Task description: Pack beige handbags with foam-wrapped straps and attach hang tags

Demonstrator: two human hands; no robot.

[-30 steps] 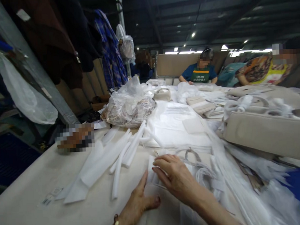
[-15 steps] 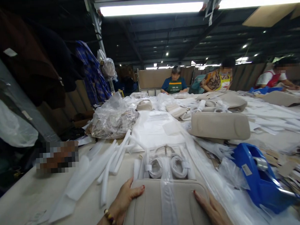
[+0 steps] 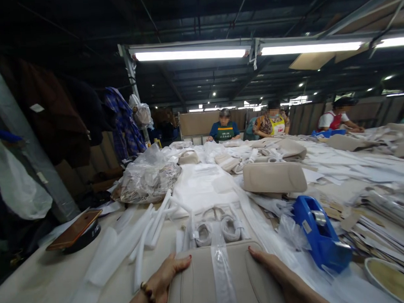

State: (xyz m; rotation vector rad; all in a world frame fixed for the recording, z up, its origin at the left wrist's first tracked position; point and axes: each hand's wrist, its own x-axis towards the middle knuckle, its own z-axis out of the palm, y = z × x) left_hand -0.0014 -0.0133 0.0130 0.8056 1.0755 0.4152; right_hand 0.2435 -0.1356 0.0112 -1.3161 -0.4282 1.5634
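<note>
A beige handbag lies at the near edge of the table, with a clear plastic strip running down its middle. Its coiled straps, wrapped in white material, show beyond its far edge. My left hand grips the bag's left side, thumb on top and the other fingers mostly hidden; a beaded bracelet is on that wrist. On the right side, my right hand holds the bag with its thumb near the far right corner, the remaining fingers out of sight.
White foam tubes and sheets lie at left, near a brown phone-like object. At right stand a blue tape dispenser and a bowl. Another beige bag lies beyond. Several people work at the far side.
The view has tilted up and turned slightly right. My right hand has moved toward the bag's far right corner; my left hand keeps its hold on the left side.
</note>
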